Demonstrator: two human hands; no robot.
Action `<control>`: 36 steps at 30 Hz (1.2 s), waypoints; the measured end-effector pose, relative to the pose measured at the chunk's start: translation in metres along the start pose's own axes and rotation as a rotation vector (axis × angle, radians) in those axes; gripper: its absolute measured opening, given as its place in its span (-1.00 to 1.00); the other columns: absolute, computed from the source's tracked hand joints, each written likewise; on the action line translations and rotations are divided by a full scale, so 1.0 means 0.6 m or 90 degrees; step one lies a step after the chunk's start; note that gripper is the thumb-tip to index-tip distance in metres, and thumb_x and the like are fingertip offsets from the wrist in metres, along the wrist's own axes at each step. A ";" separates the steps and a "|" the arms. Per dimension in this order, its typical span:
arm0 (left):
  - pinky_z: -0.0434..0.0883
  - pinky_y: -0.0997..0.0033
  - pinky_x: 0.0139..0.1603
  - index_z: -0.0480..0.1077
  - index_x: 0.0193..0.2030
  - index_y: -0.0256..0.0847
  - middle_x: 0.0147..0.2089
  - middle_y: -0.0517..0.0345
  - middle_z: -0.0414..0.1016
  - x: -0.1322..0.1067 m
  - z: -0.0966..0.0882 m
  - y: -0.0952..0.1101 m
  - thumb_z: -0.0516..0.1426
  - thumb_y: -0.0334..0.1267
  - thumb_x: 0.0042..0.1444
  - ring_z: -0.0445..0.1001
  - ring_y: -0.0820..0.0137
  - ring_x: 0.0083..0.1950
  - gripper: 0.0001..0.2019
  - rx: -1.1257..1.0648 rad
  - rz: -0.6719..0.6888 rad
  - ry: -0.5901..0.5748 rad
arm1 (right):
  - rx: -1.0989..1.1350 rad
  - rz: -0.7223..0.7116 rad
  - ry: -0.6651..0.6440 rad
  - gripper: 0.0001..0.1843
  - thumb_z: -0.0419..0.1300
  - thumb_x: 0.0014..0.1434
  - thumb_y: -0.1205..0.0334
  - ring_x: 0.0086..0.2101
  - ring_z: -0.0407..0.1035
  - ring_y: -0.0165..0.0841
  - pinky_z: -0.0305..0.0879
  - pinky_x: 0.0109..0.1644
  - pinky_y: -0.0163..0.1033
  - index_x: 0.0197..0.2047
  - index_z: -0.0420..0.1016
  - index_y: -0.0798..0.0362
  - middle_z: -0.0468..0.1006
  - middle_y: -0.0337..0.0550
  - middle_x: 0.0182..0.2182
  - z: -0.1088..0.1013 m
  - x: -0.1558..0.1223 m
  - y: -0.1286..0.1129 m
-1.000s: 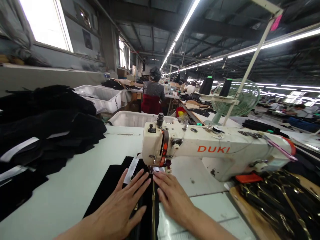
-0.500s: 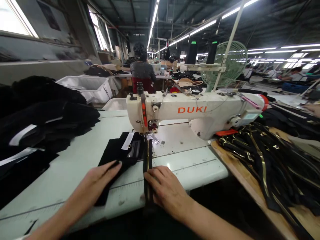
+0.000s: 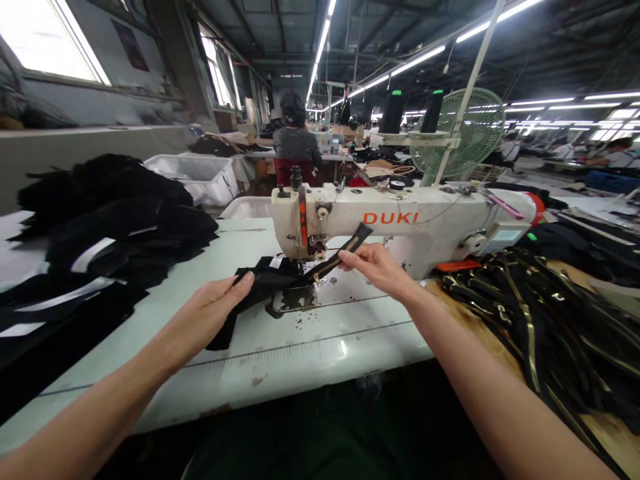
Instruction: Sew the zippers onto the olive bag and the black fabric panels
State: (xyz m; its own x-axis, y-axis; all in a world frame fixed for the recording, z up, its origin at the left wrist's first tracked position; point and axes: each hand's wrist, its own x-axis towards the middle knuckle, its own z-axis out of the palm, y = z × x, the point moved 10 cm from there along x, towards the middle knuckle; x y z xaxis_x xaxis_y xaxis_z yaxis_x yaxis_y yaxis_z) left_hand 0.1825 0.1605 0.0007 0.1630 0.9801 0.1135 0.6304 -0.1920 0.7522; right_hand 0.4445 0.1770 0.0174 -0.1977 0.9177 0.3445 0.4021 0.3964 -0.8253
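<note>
My left hand [image 3: 227,297] pinches the edge of a black fabric piece [image 3: 267,280], which stretches to the needle area of the white sewing machine [image 3: 350,213]. A small white label shows on the cloth. Between the fingertips of my right hand [image 3: 375,263] is a black zipper [image 3: 335,261] with gold teeth, its free end pointing up and to the right. The zipper's lower end meets the fabric under the presser foot; whether the two are joined there I cannot tell.
Black fabric pieces with white strips [image 3: 125,227] lie heaped on the left. At right, many gold-toothed zippers [image 3: 530,313] cover a wooden board [image 3: 460,307]. Beyond the machine are a white bin [image 3: 195,177], a green fan [image 3: 465,133], thread cones [image 3: 393,113] and a seated person [image 3: 295,140].
My right hand has lifted the zipper's near end off the table front and swung it up and right. My left hand has raised the fabric, which is now bunched toward the needle.
</note>
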 end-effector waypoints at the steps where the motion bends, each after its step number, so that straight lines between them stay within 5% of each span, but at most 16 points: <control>1: 0.39 0.40 -0.40 0.42 -0.48 -0.16 -0.47 0.20 0.48 -0.001 0.004 0.001 0.00 0.28 0.20 0.44 0.25 -0.41 -0.45 0.016 0.006 -0.018 | -0.033 -0.028 -0.016 -0.54 0.20 0.26 -0.07 -0.41 0.42 -0.38 0.29 -0.29 -0.30 -0.50 0.53 0.11 0.53 -0.23 -0.51 0.009 -0.006 -0.018; 4: 0.46 0.37 -0.32 0.43 -0.41 -0.16 -0.41 0.18 0.53 -0.016 0.015 0.004 -0.12 0.26 0.28 0.50 0.21 -0.34 -0.42 0.066 0.046 -0.050 | -0.234 -0.166 -0.102 -0.63 0.19 0.33 0.15 -0.42 0.37 -0.40 0.25 -0.30 -0.30 -0.50 0.50 0.10 0.50 -0.23 -0.46 0.084 -0.056 -0.068; 7: 0.47 0.25 0.10 0.49 0.02 -0.14 0.01 0.12 0.59 -0.050 0.041 0.015 -0.14 0.04 0.41 0.53 0.18 0.05 -0.54 0.136 0.171 -0.059 | -0.469 -0.302 -0.164 -0.90 0.21 0.27 0.42 -0.34 0.38 -0.30 0.29 -0.30 -0.23 -0.29 0.53 0.10 0.52 -0.14 -0.31 0.185 -0.139 -0.080; 9: 0.34 0.21 0.29 0.32 0.28 -0.05 0.24 0.16 0.46 -0.085 0.072 0.021 -0.10 -0.13 0.43 0.40 0.25 0.26 -0.62 0.217 0.297 -0.060 | -0.491 -0.291 -0.097 -0.85 0.16 0.24 0.50 -0.32 0.37 -0.26 0.32 -0.28 -0.19 -0.17 0.50 0.14 0.50 -0.12 -0.30 0.210 -0.176 -0.071; 13: 0.25 0.17 0.36 -0.01 0.46 -0.13 0.36 0.10 0.31 -0.147 0.140 0.016 -0.04 -0.37 0.38 0.28 0.28 0.36 -0.46 0.344 0.520 -0.050 | -0.433 -0.282 0.046 -0.74 0.02 0.32 0.46 -0.24 0.38 -0.25 0.35 -0.17 -0.17 -0.03 0.47 0.12 0.52 -0.08 -0.21 0.207 -0.216 -0.067; 18: 0.30 0.16 0.33 -0.27 0.51 -0.20 0.38 0.02 0.28 -0.160 0.169 0.007 -0.06 -0.51 0.30 0.29 0.25 0.35 -0.30 0.381 0.563 -0.040 | -0.436 -0.330 0.165 -0.64 -0.12 0.40 0.40 -0.32 0.40 -0.29 0.37 -0.19 -0.17 -0.06 0.51 0.12 0.57 -0.09 -0.33 0.204 -0.232 -0.083; 22: 0.32 0.25 0.31 -0.23 0.51 -0.19 0.34 0.05 0.33 -0.159 0.162 0.020 -0.08 -0.55 0.24 0.34 0.27 0.32 -0.27 0.375 0.585 -0.032 | -0.454 -0.332 0.216 -0.66 -0.09 0.37 0.46 -0.45 0.38 -0.32 0.35 -0.34 -0.19 -0.08 0.51 0.15 0.53 -0.14 -0.47 0.215 -0.236 -0.083; 27: 0.27 0.26 0.34 0.13 0.41 -0.19 0.37 0.12 0.29 -0.158 0.169 0.013 -0.06 -0.63 0.03 0.31 0.31 0.34 -0.25 0.422 0.602 -0.069 | -0.461 -0.335 0.228 -0.70 -0.05 0.36 0.48 -0.48 0.37 -0.35 0.34 -0.37 -0.21 -0.12 0.51 0.12 0.53 -0.19 -0.50 0.223 -0.233 -0.086; 32: 0.38 0.17 0.27 0.08 0.43 -0.11 0.38 0.11 0.27 -0.148 0.167 -0.004 0.13 -0.35 0.19 0.33 0.20 0.33 -0.34 0.409 0.543 -0.115 | -0.443 -0.363 0.241 -0.71 -0.03 0.31 0.49 -0.49 0.33 -0.33 0.30 -0.39 -0.21 -0.15 0.51 0.13 0.47 -0.19 -0.50 0.217 -0.244 -0.084; 34: 0.40 0.12 0.26 0.03 0.46 -0.08 0.39 0.11 0.25 -0.142 0.163 -0.007 0.21 -0.22 0.15 0.34 0.14 0.32 -0.25 0.376 0.517 -0.131 | -0.377 -0.298 0.203 -0.68 -0.01 0.24 0.51 -0.42 0.34 -0.33 0.32 -0.37 -0.24 -0.11 0.50 0.05 0.47 -0.18 -0.41 0.194 -0.225 -0.063; 36: 0.36 0.05 0.28 -0.03 0.48 -0.05 0.42 0.11 0.20 -0.141 0.166 -0.009 0.24 -0.21 0.08 0.33 0.09 0.32 -0.15 0.362 0.524 -0.163 | -0.319 -0.136 0.137 -0.59 -0.01 0.17 0.54 -0.25 0.38 -0.30 0.38 -0.20 -0.22 -0.02 0.46 0.00 0.47 -0.12 -0.23 0.166 -0.184 -0.017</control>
State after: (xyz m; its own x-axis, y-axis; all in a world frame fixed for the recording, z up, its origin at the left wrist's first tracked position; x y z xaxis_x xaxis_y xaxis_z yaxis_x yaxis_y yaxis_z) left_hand 0.2410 0.0734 -0.0779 0.8208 0.5070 0.2631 0.5056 -0.8592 0.0781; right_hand 0.3734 0.0691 -0.0569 -0.1552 0.7800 0.6062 0.7579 0.4876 -0.4334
